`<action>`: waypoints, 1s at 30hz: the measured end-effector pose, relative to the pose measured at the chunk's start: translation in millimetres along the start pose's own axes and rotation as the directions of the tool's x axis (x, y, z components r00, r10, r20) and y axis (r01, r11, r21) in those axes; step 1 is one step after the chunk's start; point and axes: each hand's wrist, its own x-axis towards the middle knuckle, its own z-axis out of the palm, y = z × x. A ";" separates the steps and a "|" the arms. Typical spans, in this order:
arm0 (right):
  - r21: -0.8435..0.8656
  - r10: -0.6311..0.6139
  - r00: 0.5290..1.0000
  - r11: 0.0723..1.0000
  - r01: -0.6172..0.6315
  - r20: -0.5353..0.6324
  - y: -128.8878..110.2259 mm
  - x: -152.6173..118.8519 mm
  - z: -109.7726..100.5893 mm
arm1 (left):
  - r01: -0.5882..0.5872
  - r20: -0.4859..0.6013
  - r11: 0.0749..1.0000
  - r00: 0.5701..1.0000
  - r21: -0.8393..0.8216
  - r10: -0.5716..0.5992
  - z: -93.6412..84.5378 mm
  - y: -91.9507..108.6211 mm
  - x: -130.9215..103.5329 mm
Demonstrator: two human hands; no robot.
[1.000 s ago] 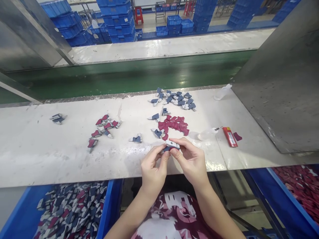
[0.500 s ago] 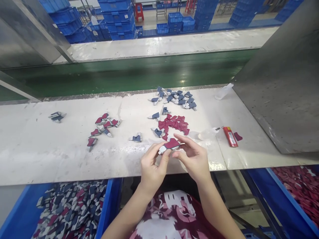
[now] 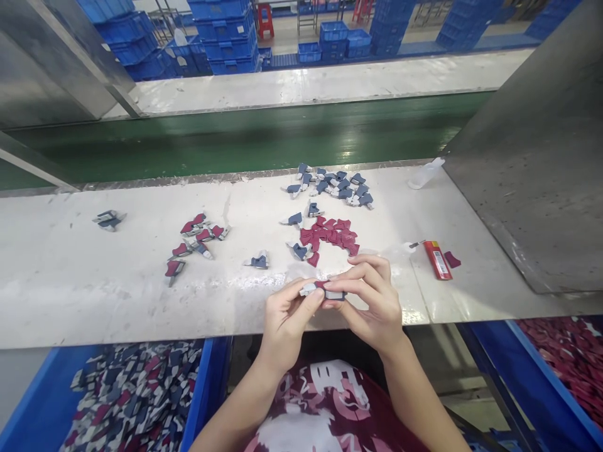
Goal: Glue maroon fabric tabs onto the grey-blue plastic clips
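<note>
Burgundy pieces [image 3: 334, 237] on white worktop [image 3: 117, 295]; green belt [image 3: 245, 143], blue crates [image 3: 230, 39] beyond.

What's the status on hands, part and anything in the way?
Left hand, right hand: both gripping one grey-and-maroon part. Loose maroon pieces lie just beyond. No obstruction seen between hands.

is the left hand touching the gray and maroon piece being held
Touching: the head view shows the left hand with its thumb against the piece.

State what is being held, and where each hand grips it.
One grey, blue and maroon piece: the left hand grips its left half, thumb near its middle; the right hand grips its right end.
</note>
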 end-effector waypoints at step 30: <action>-0.152 -0.067 0.997 0.986 0.073 0.039 23.5 -29.0 12.1 | 0.146 -0.166 0.988 0.974 -0.048 -0.152 -25.1 -26.9 15.5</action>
